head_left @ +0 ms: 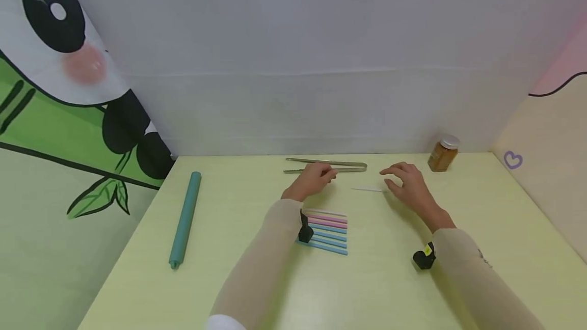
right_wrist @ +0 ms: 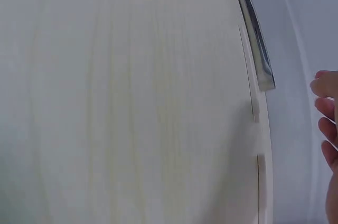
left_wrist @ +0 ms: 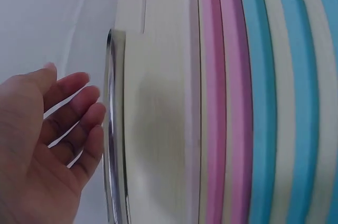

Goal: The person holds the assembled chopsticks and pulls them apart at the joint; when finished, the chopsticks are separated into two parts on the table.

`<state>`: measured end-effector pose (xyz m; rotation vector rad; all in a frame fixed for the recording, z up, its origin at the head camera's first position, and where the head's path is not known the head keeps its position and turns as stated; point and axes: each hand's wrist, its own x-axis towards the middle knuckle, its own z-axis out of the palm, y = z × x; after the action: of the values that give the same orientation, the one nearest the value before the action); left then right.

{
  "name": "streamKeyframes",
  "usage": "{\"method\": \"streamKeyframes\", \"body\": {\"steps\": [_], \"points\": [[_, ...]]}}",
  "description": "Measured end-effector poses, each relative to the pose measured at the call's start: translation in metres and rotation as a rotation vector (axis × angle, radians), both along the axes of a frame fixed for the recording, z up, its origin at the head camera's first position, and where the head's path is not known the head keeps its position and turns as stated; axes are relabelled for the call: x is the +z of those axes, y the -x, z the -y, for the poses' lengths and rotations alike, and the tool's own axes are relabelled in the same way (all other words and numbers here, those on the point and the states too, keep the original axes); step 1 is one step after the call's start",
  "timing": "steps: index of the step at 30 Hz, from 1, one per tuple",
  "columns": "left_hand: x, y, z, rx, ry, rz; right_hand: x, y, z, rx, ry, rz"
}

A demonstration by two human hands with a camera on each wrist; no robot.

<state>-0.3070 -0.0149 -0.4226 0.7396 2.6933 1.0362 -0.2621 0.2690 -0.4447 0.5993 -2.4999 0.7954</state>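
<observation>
My left hand [head_left: 314, 181] hovers over the table behind a row of thin coloured sticks. Its fingers are loosely bent with nothing between them in the left wrist view. Metal tongs [head_left: 362, 167] lie just beyond it, partly covered by the fingers in the head view. The row runs from a pale stick [left_wrist: 193, 102] through pink sticks [left_wrist: 214, 102] to several blue sticks [head_left: 327, 250]. Farther right, a single white stick [head_left: 367, 189] lies alone. My right hand [head_left: 410, 187] is held above its right end, thumb and fingers spread apart, holding nothing.
A teal roll [head_left: 185, 220] lies along the left side of the table [head_left: 380, 299]. At the back right stands a small jar [head_left: 443, 154] with a silver lid and brown contents. A pale wall sheet [head_left: 321, 111] rises behind the table's back edge.
</observation>
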Motion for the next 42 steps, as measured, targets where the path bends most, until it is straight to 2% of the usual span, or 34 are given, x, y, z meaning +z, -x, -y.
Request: {"method": "streamKeyframes", "body": {"steps": [4, 12, 16, 20, 27, 34, 38, 42], "points": [[-0.001, -0.003, 0.023, 0.008, -0.001, 0.022, 0.001, -0.005, 0.015, 0.033, 0.026, 0.046], [-0.011, -0.017, 0.062, 0.013, 0.039, -0.052, -0.002, -0.020, 0.038, 0.095, 0.018, 0.149], [-0.013, -0.026, 0.072, 0.012, 0.053, 0.010, -0.004, -0.026, 0.046, 0.128, 0.034, 0.259], [-0.015, -0.031, 0.076, 0.010, 0.061, 0.052, -0.009, -0.028, 0.054, 0.181, 0.064, 0.359], [-0.026, -0.032, 0.077, -0.005, 0.077, 0.020, -0.017, -0.025, 0.067, 0.240, 0.029, 0.425], [-0.034, -0.029, 0.074, -0.031, 0.084, -0.003, -0.016, -0.024, 0.074, 0.244, -0.046, 0.415], [-0.033, -0.029, 0.072, -0.037, 0.100, -0.026, -0.016, -0.023, 0.075, 0.233, -0.083, 0.401], [-0.031, -0.029, 0.071, -0.029, 0.089, -0.033, -0.015, -0.023, 0.077, 0.217, -0.076, 0.395]]}}
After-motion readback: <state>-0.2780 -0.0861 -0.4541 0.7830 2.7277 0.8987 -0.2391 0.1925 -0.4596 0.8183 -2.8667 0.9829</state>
